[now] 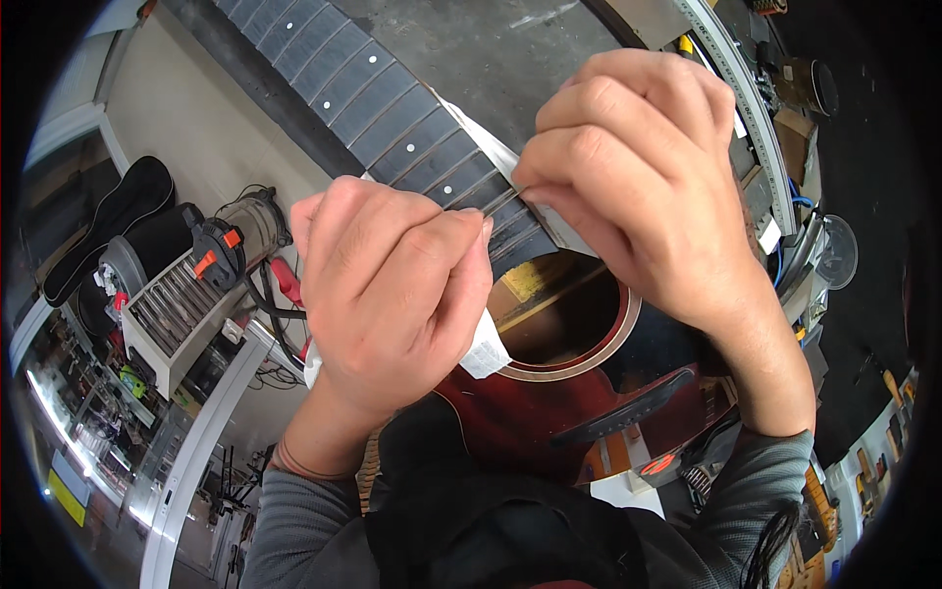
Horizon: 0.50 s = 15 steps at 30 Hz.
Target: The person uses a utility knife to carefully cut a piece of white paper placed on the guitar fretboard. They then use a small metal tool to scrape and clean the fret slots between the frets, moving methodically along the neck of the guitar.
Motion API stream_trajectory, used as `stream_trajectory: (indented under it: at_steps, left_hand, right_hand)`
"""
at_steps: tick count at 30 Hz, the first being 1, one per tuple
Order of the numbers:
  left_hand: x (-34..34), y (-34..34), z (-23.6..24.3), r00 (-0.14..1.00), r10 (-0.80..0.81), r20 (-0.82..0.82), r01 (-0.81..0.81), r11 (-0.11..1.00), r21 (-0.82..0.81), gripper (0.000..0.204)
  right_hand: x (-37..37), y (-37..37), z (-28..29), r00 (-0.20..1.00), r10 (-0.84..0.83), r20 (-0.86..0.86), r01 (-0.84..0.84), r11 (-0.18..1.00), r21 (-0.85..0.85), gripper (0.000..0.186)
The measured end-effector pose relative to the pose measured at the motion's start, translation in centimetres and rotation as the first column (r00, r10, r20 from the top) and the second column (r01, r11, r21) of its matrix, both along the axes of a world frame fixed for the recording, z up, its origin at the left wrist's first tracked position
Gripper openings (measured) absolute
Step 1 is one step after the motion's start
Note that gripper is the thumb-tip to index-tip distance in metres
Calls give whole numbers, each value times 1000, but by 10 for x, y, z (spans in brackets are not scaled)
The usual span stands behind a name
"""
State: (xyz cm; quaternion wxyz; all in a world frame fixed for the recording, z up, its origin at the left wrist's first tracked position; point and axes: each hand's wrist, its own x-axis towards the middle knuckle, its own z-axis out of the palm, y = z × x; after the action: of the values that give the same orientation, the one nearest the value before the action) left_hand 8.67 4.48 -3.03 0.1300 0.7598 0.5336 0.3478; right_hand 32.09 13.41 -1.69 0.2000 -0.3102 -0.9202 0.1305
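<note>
A guitar's dark fretboard [388, 118] with round white dot inlays runs from the upper left down to the sound hole [549, 319] of a dark red guitar body [510, 412]. Across its lower end lies a thin metal fret wire [503, 202]. My left hand [392, 285] is closed, thumb and forefinger pinching the wire's near end at the fretboard's left edge. At the opposite edge, my right hand [638, 167] pinches the far end, its other fingers curled. White paper or tape [486, 348] shows beneath my left hand, and more pale sheet [476, 128] sticks out along the fretboard's right edge.
The guitar's dark bridge [623, 407] is close to my body. A grey work surface [442, 44] lies beyond the neck. At left are a vacuum-like machine with orange clips [221, 250] and a rack of metal bars [182, 309]. A curved-looking metal ruler [751, 108] lies at right.
</note>
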Motion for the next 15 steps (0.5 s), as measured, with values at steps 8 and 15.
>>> stream_trajectory:
  at_steps: [8,15]
  left_hand:
    - [-1,-4,3,1000,-9,-29,9,1000,6,28]
    - [-2,-7,5,999,-51,1,51,997,-57,28]
  right_hand:
    - [9,-4,-2,999,-1,-46,-2,999,-49,29]
    - [11,-10,-2,999,29,-26,-30,997,-70,31]
